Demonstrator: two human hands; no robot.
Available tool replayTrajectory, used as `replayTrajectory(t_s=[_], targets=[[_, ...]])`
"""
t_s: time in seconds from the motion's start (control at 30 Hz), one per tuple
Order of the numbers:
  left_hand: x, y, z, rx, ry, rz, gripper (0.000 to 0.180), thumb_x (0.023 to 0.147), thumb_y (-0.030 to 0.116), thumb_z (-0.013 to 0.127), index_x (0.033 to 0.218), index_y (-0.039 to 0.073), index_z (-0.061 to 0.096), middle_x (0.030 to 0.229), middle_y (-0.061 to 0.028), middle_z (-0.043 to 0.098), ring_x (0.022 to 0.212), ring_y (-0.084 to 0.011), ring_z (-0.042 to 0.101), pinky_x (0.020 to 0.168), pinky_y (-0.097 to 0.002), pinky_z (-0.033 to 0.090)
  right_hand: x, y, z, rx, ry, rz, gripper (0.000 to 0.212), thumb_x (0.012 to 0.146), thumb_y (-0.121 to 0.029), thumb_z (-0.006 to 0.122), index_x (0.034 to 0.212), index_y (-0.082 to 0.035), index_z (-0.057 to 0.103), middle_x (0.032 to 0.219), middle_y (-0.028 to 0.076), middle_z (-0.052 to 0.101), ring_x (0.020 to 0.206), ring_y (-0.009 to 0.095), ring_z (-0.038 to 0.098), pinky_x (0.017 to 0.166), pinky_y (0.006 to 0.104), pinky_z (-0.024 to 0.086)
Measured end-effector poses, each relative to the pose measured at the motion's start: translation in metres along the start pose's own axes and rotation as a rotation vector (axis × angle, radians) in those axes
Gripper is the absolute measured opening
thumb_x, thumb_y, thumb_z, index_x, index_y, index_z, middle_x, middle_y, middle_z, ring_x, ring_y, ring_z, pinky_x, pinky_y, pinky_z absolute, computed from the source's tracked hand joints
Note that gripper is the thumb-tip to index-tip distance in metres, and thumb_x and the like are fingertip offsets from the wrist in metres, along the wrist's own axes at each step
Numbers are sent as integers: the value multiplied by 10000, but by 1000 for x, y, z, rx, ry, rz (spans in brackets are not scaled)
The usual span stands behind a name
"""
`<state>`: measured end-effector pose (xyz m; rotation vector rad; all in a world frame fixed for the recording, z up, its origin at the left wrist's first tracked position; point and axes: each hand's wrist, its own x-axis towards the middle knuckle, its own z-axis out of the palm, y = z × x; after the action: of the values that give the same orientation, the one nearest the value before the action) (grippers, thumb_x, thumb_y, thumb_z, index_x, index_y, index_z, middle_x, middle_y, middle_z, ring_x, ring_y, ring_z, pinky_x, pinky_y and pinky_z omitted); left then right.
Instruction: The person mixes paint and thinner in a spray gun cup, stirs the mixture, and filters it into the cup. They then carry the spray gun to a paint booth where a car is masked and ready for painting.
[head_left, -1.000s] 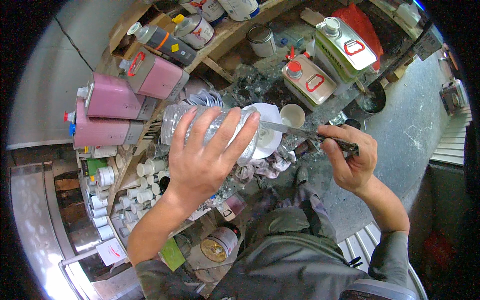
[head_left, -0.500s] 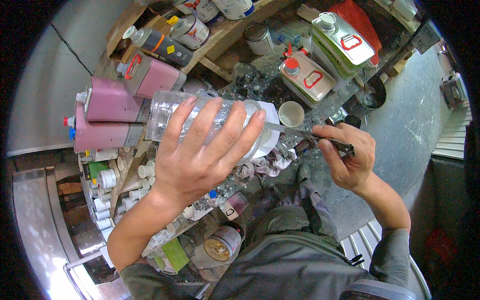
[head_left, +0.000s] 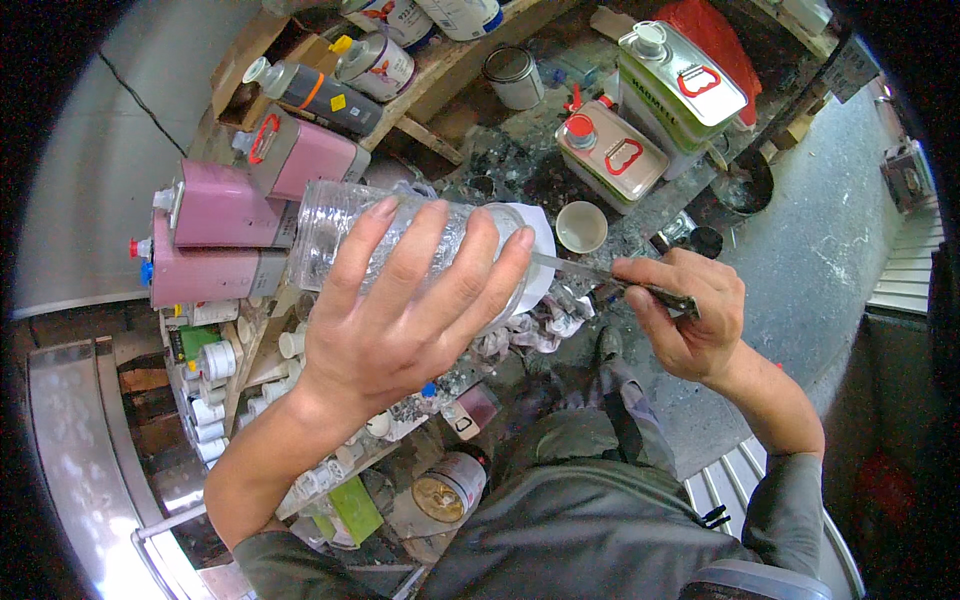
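A clear plastic jar [head_left: 325, 225] lies on its side in the air, its wide mouth turned to the right. My left hand [head_left: 395, 280] is wrapped over it from above, fingers spread across its wall. My right hand [head_left: 695, 315] grips the dark handle of a thin, flat metal blade, like a mixing spatula [head_left: 580, 268]. Its far end reaches the jar's mouth, where the rim and my fingers hide the tip. Behind and below the mouth shows a white smooth-edged thing [head_left: 542, 235], perhaps a cup, mostly covered by the jar.
An off-white cup [head_left: 581, 227] stands on the stained bench beside a beige can with a red cap [head_left: 612, 155] and a larger green-and-silver can [head_left: 685, 85]. Pink metal cans [head_left: 225, 205] are at the left. Below them, white cups and lids [head_left: 210, 410] crowd a shelf.
My right hand and the spatula have shifted slightly left, toward the jar. My left hand holds the jar in nearly the same place.
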<state>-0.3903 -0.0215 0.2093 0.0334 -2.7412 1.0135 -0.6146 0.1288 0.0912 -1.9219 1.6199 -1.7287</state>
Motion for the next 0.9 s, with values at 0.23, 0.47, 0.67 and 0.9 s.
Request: replayTrajectory(t_s=[0.23,0.47,0.67,0.9], targets=[[4,-2,-4,29,-13,29,336,955,283,620,1274,247,715,1210,41,669,1159,-195,625,1110,-459,459,0,2,2,27,3,-24,252,832,-32,805,1083,-43,773,670,58,634,550,205,590,504,350,446],[6,0,-4,56,-8,60,343,947,275,613,1273,237,713,1218,36,665,1161,-190,624,1119,-455,451,-3,4,2,8,-21,-64,274,820,-26,805,1090,-55,768,671,55,621,545,209,587,499,355,446],[7,3,-2,69,-5,74,347,946,272,611,1273,218,711,1210,31,663,1161,-191,624,1132,-455,436,-6,5,4,26,-58,-79,294,801,-10,777,1093,-39,755,729,77,665,565,221,581,512,352,436],[7,5,1,71,-15,73,354,944,271,612,1281,217,709,1219,27,656,1166,-193,620,1141,-454,430,-7,6,5,24,-70,-95,276,797,-12,782,1071,-35,761,716,73,663,559,212,586,509,349,438]])
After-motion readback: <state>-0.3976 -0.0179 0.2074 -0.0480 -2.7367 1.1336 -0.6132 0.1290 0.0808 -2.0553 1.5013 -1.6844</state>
